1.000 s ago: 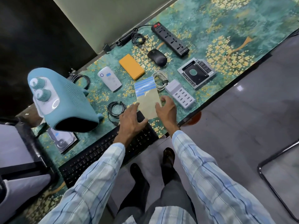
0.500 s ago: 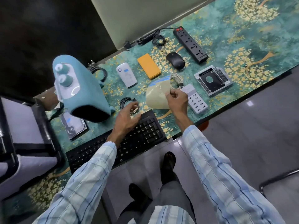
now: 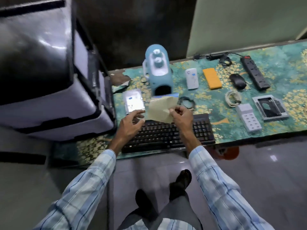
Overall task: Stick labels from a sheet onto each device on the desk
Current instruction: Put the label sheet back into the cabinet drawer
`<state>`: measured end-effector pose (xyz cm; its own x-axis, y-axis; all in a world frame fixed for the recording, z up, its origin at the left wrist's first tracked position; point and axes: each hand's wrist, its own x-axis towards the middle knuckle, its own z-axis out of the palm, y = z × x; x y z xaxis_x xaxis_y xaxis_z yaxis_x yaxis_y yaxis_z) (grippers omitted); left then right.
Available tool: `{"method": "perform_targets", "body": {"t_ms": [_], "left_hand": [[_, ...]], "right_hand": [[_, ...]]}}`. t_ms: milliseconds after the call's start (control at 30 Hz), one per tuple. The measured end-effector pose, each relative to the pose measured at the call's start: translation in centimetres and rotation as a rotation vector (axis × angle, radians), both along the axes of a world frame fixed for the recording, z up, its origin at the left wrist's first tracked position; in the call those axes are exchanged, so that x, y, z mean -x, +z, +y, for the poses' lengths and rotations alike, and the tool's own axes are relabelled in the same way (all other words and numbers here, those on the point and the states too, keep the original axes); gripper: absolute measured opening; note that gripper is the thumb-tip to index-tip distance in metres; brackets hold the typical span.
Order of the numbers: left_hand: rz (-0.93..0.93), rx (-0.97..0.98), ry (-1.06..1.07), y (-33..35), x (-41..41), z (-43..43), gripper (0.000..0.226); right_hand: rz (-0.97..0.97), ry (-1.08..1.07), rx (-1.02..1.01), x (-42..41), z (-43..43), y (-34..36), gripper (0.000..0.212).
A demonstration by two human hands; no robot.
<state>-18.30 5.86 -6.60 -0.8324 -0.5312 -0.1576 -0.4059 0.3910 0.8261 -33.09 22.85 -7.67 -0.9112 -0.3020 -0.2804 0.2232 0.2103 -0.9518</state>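
Fingers [image 3: 172, 111] of the right hand [image 3: 181, 116] pinch the near right edge of the label sheet [image 3: 160, 108] — thumb and forefinger closed on it, sheet lifted off the desk and tilted, tan backing toward the camera, a blue strip along its far edge. Left hand [image 3: 130, 124] hovers just left of the sheet, fingers loosely spread and slightly curled, nothing in them; fingertips close to the near corner of the silver hard drive [image 3: 133, 102], contact cannot be told. Both hands sit above the black keyboard [image 3: 167, 134], which lies along the near edge of the desk [image 3: 274, 130]. Drive carries a small blue mark on top. Behind the sheet stands the pale blue heater [image 3: 158, 74], two knobs on its face. Further right in a row — white power bank [image 3: 191, 78] with a blue mark, orange power bank [image 3: 212, 78], black mouse [image 3: 237, 81], black power strip [image 3: 255, 73]. Nearer row: coiled black cable [image 3: 186, 102] just right of the sheet, white cable [image 3: 232, 98], white multi-port charger [image 3: 248, 119], drive caddy [image 3: 270, 107]. Frame is motion-blurred; label details unreadable.
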Motion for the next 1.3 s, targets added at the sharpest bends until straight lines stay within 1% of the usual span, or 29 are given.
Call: {"method": "perform_targets", "body": {"t_ms": [133, 233, 333, 433, 533, 667, 767, 833, 900, 967, 1033, 1100, 1167, 1267, 1300], "left_hand": [[-0.010, -0.059, 0.121, -0.3, -6.8, -3.7, 0.032], [0.019, -0.109, 0.377, -0.8, -11.4, -6.9, 0.028], [0.022, -0.347, 0.638, -1.1, -14.4, -9.2, 0.025], [0.092, -0.596, 0.797, -1.1, -17.1, -11.1, 0.019], [0.142, -0.818, 0.854, -2.1, -18.4, -12.6, 0.011], [0.250, -1.039, 0.946, -3.5, -18.3, -13.5, 0.015], [0.304, -1.136, 0.963, -3.6, -18.2, -13.4, 0.017], [0.388, -1.192, 0.973, -3.5, -18.2, -13.4, 0.018], [0.423, -1.219, 1.005, -3.5, -18.3, -13.6, 0.020], [0.437, -1.231, 1.019, -3.7, -18.4, -13.6, 0.018], [0.462, -1.256, 1.006, -3.7, -18.5, -13.4, 0.015], [0.450, -1.254, 1.013, -3.6, -18.7, -13.3, 0.014], [0.431, -1.248, 1.024, -3.5, -18.8, -13.2, 0.014], [0.421, -1.252, 1.024, -2.9, -19.2, -12.4, 0.017], [0.415, -1.239, 1.017, -2.8, -19.5, -12.0, 0.020]], "right_hand": [[0.031, 0.090, 0.000, -4.1, -3.9, 0.7, 0.007], [0.067, 0.162, 0.002, -7.4, -6.6, 1.8, 0.007], [0.084, 0.214, 0.013, -9.2, -8.3, 2.6, 0.009], [0.084, 0.256, 0.013, -11.1, -9.7, 3.6, 0.013], [0.058, 0.282, 0.041, -12.2, -10.4, 3.9, 0.006], [-0.012, 0.300, 0.085, -13.3, -11.1, 4.1, 0.009], [-0.100, 0.322, 0.138, -14.2, -11.7, 4.7, 0.014], [-0.174, 0.357, 0.193, -14.6, -12.1, 5.0, 0.010], [-0.225, 0.376, 0.222, -15.2, -12.8, 5.1, 0.016], [-0.254, 0.372, 0.228, -16.0, -13.4, 5.3, 0.017], [-0.239, 0.367, 0.210, -16.7, -13.7, 5.2, 0.017], [-0.201, 0.361, 0.148, -17.5, -13.9, 5.2, 0.008], [-0.118, 0.381, 0.072, -17.7, -13.9, 5.2, 0.013], [0.005, 0.518, 0.004, -18.1, -14.1, 6.4, 0.015], [0.052, 0.582, -0.020, -18.3, -14.3, 6.7, 0.020]]}}
